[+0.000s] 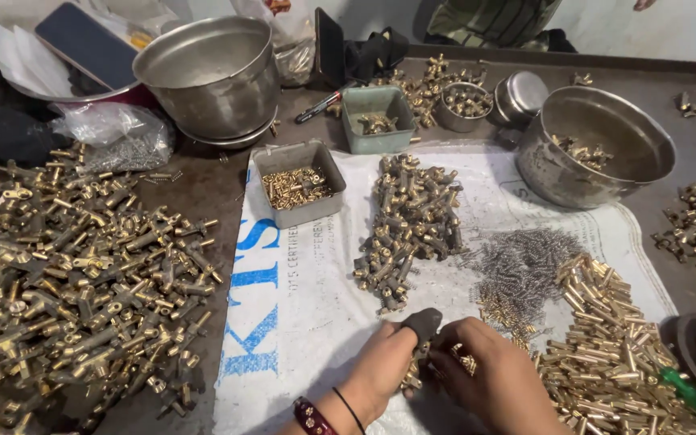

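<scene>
My left hand (pixel 384 362), with a dark cover on its thumb and bands on the wrist, and my right hand (pixel 493 374) meet at the lower middle over a white printed sack (pixel 308 314). Together they pinch a small brass fitting (pixel 414 372) between the fingers. More small brass pieces (pixel 465 360) sit under my right fingers. A heap of brass valve bodies (pixel 412 221) lies just beyond the hands. To the right are thin steel springs (pixel 525 262) and a pile of short brass pins (pixel 606 354).
A big heap of brass parts (pixel 74 274) covers the left side. Two grey trays (pixel 298 184) (pixel 377 118) hold small parts. Steel bowls (pixel 211 72) (pixel 598 145) stand at the back, with a pen (pixel 320 105). A green-handled tool (pixel 690 395) lies at the right. Another person sits at the far edge.
</scene>
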